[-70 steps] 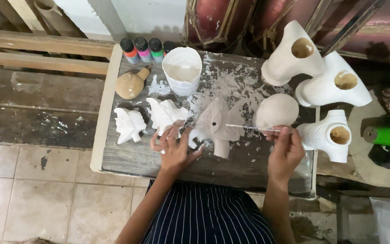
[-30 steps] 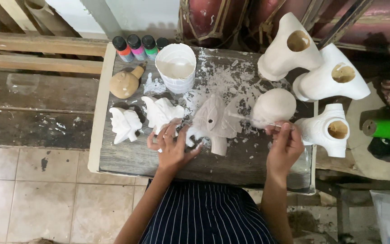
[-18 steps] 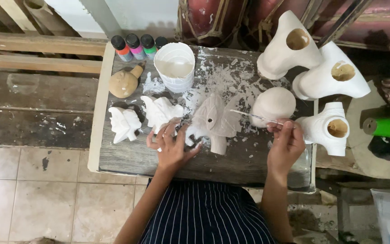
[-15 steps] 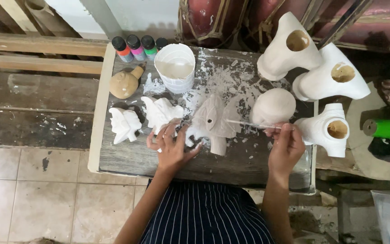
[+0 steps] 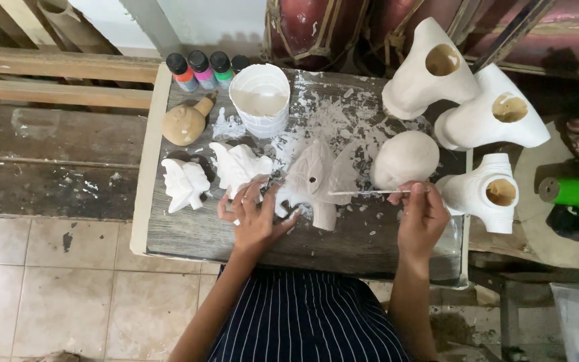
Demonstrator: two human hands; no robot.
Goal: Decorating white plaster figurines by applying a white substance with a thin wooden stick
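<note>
Plaster figure mid-table, steadied and worked.
Left hand splayed, fingers apart, against figure's 8 o'clock edge; right hand at 3 o'clock, grip clamped on thin stick, tip touching figure. Cup at 11 o'clock.

One camera sits on the person's head. It looks straight down at the tabletop from up high, with floor tiles showing too.

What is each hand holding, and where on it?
Right hand pinches a thin tool at its rear end; left hand steadies the white figurine at its left edge.
</note>
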